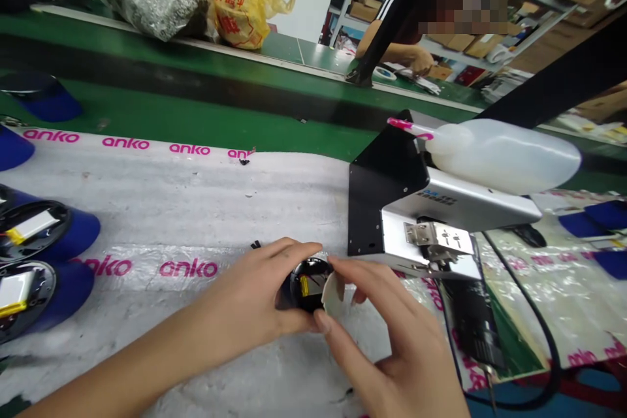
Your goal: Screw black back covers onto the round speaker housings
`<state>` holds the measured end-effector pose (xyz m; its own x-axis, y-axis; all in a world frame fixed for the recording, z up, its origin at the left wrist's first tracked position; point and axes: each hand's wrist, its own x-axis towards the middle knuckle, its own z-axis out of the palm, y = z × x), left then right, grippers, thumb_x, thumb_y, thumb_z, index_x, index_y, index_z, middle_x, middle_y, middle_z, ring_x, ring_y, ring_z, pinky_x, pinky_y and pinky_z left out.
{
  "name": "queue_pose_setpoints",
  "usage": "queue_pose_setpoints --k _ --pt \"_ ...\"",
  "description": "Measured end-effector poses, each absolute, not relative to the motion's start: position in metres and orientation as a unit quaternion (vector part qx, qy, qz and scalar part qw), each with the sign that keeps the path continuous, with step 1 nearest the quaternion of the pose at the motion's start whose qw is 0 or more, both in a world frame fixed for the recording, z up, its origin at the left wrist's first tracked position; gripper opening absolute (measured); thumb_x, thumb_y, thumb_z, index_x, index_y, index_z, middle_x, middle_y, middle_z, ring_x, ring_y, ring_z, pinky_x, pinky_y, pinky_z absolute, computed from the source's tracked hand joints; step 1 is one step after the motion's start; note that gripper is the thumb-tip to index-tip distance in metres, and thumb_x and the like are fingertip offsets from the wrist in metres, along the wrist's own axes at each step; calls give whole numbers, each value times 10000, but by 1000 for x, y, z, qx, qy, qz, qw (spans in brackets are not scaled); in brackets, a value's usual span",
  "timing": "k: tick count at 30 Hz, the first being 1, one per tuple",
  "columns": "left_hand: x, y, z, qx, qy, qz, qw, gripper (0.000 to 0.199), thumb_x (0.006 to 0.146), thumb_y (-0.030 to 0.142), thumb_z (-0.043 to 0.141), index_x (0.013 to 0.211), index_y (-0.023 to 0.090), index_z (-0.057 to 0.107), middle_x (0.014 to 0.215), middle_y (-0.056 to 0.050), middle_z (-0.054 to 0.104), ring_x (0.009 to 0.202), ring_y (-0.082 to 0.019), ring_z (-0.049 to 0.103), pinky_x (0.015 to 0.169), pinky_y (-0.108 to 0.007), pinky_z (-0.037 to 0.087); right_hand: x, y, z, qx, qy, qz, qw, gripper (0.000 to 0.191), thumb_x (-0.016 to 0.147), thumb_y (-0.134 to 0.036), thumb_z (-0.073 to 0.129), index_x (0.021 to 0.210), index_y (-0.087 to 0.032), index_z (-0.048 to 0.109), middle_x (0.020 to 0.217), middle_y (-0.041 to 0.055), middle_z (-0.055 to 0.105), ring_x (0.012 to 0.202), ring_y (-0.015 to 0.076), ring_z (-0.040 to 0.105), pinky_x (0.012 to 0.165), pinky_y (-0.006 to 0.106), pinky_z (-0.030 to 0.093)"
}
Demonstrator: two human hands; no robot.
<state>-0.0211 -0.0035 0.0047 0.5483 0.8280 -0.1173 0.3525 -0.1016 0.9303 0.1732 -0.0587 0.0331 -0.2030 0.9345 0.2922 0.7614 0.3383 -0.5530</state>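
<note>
Near the middle of the white covered table, my left hand (249,297) is wrapped round a dark cylindrical housing (287,294). Its open end faces right and shows a yellow-edged battery (312,285) and thin wires inside. My right hand (392,326) pinches a pale round disc (334,294) between thumb and fingers, at the right side of that opening. The disc is tilted and partly covers the opening. Whether its edge touches the housing cannot be made out.
Blue cylinders (81,235) with batteries lie at the left. A black and silver machine (465,199) bearing a white bottle (514,153) stands right, with a black cable (543,326). Behind are a yellow bag (240,6) and a person's hand (418,60).
</note>
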Motion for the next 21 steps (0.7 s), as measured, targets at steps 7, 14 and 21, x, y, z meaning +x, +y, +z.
queue_pose_setpoints --k 7,14,21 --pt "-22 -2 6 501 366 217 754 529 805 189 725 1302 324 604 1102 -37 711 669 -154 695 652 -281 579 175 -73 17 -575 -749 143 297 397 911 -283 630 1296 -295 535 1147 46 642 946 180 655 794 272 589" --pt "-11 0 10 425 415 230 771 341 920 382 579 1231 257 642 752 -19 733 586 -180 720 592 -273 591 177 -76 11 -583 -740 138 307 406 924 -264 617 1324 -285 547 1249 63 567 1055 182 636 896 276 581" --pt "4 -6 9 489 461 255 695 252 912 337 559 1109 247 689 623 28 632 429 -144 616 389 -205 482 178 -70 15 -544 -778 106 294 424 929 -219 628 1345 -253 554 1248 75 560 1109 173 620 916 249 574"
